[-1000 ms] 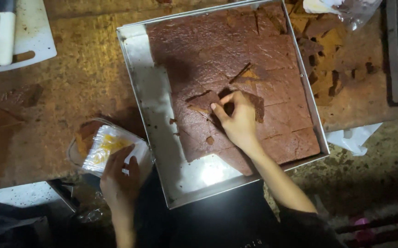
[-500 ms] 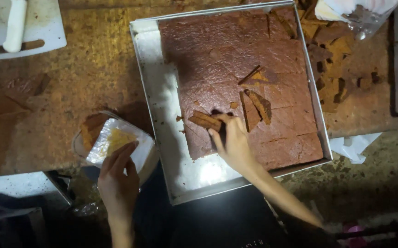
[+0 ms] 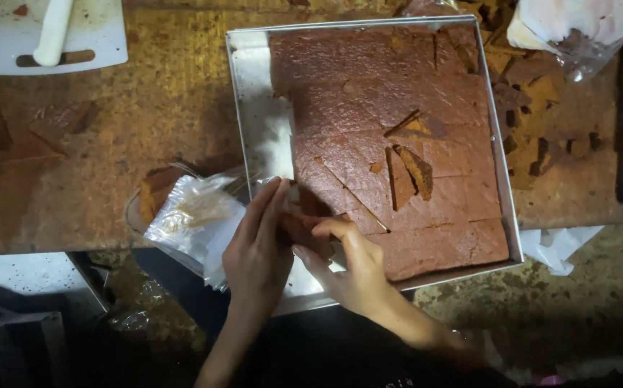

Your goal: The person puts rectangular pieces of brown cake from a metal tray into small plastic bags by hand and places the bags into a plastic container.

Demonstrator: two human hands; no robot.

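Observation:
A square metal tray [image 3: 234,72] holds a brown sheet cake [image 3: 369,93] cut into squares, with a few loose slivers lying on top. At the tray's near-left corner my right hand [image 3: 347,269] grips a brown cake piece [image 3: 304,223]. My left hand [image 3: 257,251] meets it there, fingers flat against the same piece and touching a clear plastic bag [image 3: 196,215]. The bag lies crumpled on the table edge left of the tray.
A white cutting board [image 3: 103,32] with a white-handled tool [image 3: 52,32] lies at the far left. Brown cake scraps [image 3: 534,93] and a plastic bag [image 3: 577,29] sit right of the tray. A white cloth [image 3: 559,248] hangs at the near edge.
My right hand lifted a cake piece from the middle of the tray and carried it to the near-left corner. My left hand moved right from the bag to meet it.

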